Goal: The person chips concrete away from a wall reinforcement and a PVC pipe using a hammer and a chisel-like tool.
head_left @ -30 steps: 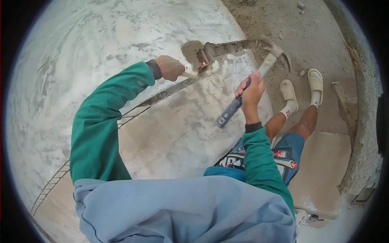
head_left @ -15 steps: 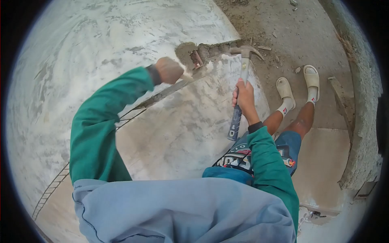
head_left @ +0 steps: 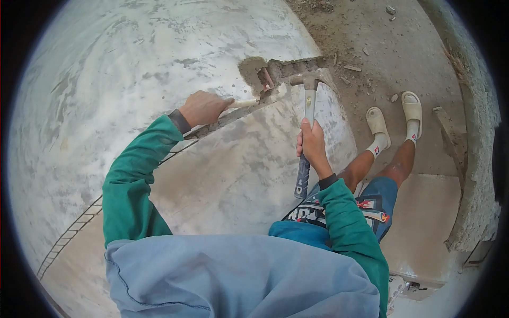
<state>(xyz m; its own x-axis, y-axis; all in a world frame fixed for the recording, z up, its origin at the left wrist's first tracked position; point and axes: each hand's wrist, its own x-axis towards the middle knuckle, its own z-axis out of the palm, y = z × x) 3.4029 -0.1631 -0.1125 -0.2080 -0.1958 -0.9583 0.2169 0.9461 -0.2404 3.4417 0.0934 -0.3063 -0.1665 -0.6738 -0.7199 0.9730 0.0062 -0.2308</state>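
My left hand (head_left: pixel 202 108) is closed around a pale cream, pipe-like rod (head_left: pixel 245 103). The rod lies along a narrow groove (head_left: pixel 212 127) cut in the plastered wall, its far end right at a rough recess. Inside that recess sits a reddish-brown piece (head_left: pixel 268 78), partly sunk in the broken cement. My right hand (head_left: pixel 313 143) grips a claw hammer (head_left: pixel 309 100) by its lower shaft, fingers wrapped round it. The hammer's metal head is up, close to the recess in this view, and the dark end of its handle points down toward my shorts.
Rubble and loose chips (head_left: pixel 352 68) lie on the dirty floor beyond the wall. A wooden plank (head_left: pixel 449 132) leans at the right by a rough concrete edge (head_left: pixel 480 159). A ladder-like wire strip (head_left: pixel 69 236) runs along the wall at lower left. My feet wear cream slides (head_left: pixel 411 108).
My left hand has moved left and slightly down, and more of the pale rod now shows. The hammer has shifted left and down in my right hand.
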